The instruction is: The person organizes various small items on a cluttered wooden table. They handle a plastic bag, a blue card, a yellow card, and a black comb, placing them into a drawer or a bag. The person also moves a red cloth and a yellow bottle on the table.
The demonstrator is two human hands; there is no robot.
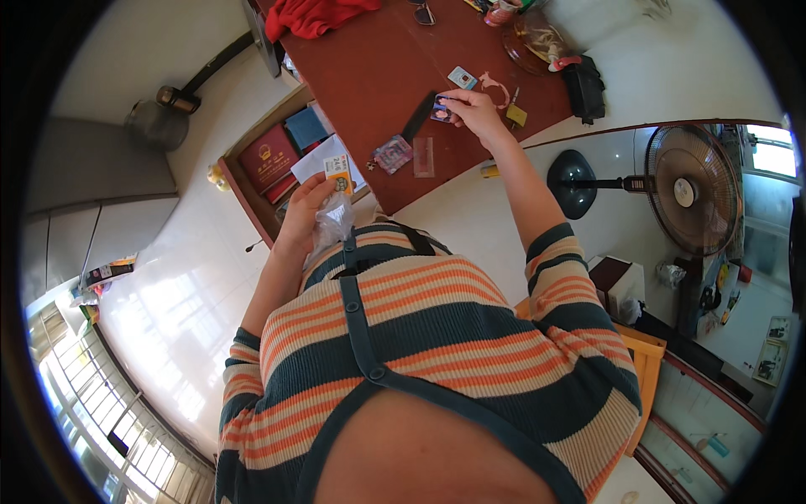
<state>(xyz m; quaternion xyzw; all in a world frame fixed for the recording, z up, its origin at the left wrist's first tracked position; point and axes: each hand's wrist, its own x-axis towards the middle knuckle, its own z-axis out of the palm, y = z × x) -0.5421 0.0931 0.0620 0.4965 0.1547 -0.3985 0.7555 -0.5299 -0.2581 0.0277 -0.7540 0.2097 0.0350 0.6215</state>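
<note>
My left hand (306,211) grips a small white and yellow packet (339,175) and a crumpled clear plastic bag (334,217), beside an open drawer. Over the red-brown tabletop (371,69), my right hand (472,113) holds a small card with a blue and pink picture (442,109). A black comb-like strip (419,118) lies left of that hand. Nearer me are a pink and blue patterned pouch (393,154) and a clear flat rectangular case (424,157). Past my right fingers lie a light blue card (462,78), a pink band (497,88) and a yellow tag (516,116).
The pulled-out wooden drawer (234,194) holds a dark red booklet (269,157), a blue booklet (306,128) and papers. Red cloth (318,16), sunglasses (424,15), a glass jar (535,41) and a black case (584,88) are farther off. A standing fan (686,192) is at the right.
</note>
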